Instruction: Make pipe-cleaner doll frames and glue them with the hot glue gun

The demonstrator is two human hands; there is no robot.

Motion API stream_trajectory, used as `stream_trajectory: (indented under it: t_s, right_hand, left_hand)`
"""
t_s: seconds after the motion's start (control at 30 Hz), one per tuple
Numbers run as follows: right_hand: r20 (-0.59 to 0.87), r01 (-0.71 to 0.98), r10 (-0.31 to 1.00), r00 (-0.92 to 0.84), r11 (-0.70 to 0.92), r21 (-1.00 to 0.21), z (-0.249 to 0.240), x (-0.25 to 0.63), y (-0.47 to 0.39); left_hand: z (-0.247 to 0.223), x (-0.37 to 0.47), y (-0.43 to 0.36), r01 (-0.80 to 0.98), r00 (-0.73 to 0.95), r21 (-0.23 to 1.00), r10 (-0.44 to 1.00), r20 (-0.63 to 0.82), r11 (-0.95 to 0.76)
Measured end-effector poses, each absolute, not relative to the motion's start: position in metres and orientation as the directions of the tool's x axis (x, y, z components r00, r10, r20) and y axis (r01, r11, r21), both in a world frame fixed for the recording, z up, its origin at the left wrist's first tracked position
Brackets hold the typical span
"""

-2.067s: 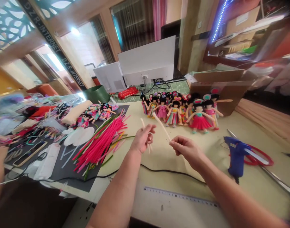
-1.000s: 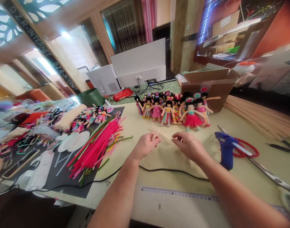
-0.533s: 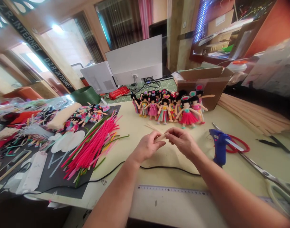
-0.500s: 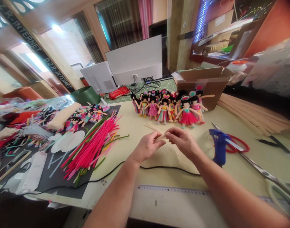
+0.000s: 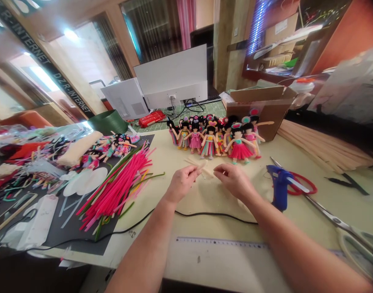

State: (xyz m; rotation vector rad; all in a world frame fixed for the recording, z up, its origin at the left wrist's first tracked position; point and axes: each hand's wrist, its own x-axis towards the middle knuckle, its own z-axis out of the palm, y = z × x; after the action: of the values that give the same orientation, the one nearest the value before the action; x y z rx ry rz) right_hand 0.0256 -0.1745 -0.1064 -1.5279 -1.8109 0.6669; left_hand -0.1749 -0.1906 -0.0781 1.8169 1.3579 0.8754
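My left hand (image 5: 183,181) pinches a short beige pipe cleaner (image 5: 203,164), its end pointing up past the fingertips. A small gap to the right, my right hand (image 5: 233,179) has thumb and fingers pressed together; what they hold, if anything, is too small to make out. Short beige pieces (image 5: 190,162) lie on the table just beyond the hands. Behind them stands a group of small pipe-cleaner dolls (image 5: 208,140) with black hair and bright skirts. A blue glue gun (image 5: 279,189) rests to the right of my right hand.
Pink and green pipe cleaners (image 5: 116,187) lie on a dark mat at left. Scissors (image 5: 335,221) and beige strips (image 5: 323,142) are at right. A cardboard box (image 5: 259,106) stands behind the dolls. A black cable (image 5: 201,213) and a ruler (image 5: 219,243) cross the near side.
My hands, together on the beige piece before, have moved apart. The left hand keeps a beige pipe cleaner, now tipped upward. The whole view has shifted slightly.
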Motion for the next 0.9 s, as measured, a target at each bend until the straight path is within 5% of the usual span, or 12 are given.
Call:
stream_trajectory:
  t_s: [0.13,0.23,0.57,0.73,0.9]
  right_hand:
    - [0.165,0.841,0.976,-0.141,0.205,-0.5,-0.117,0.02,-0.174]
    - [0.197,0.873,0.97,-0.146,0.219,-0.436,-0.119,0.017,-0.172]
    - [0.261,0.7,0.912,-0.316,0.41,-0.584,-0.107,0.027,-0.173]
    - [0.16,0.632,0.886,-0.435,0.427,-0.646,-0.099,0.027,-0.182]
    - [0.016,0.577,0.926,-0.377,0.248,-0.778,-0.093,0.034,-0.183]
  left_hand:
    - [-0.078,-0.174,-0.19,0.518,0.217,0.825,0.968,0.129,-0.226]
    - [-0.077,-0.172,-0.192,0.537,0.23,0.806,0.962,0.145,-0.25]
    - [-0.07,-0.171,-0.197,0.671,0.214,0.602,0.89,0.402,-0.433]
    - [-0.07,-0.171,-0.199,0.635,0.302,0.626,0.891,0.338,-0.453]
    - [-0.071,-0.17,-0.2,0.604,0.359,0.659,0.891,0.278,-0.448]
